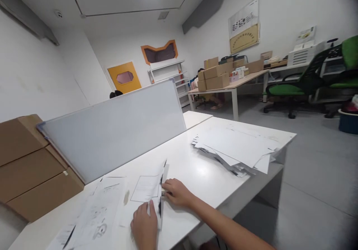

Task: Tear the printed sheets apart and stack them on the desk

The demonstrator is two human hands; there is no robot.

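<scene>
Two hands pinching folded white printed sheet (152,190): our left hand (144,225) pressing flat, right hand (176,192) nipping crease; slip risks crooked fold.

**Around the white table: paper, cardboard and green chairs**

A loose stack of white sheets (237,149) lies toward the far right corner of the white table (195,171). At the near left, printed sheets (95,216) lie flat. A grey divider panel (117,127) stands along the table's left edge, with brown cardboard boxes (25,160) piled just beyond it. Farther right, a second table (232,86) carries cardboard cartons (214,76). Two green office chairs (302,78) stand on the grey floor at the right. A white shelf unit (170,76) stands against the far wall, near an orange door (124,77). A poster (244,26) hangs on the right wall.
</scene>
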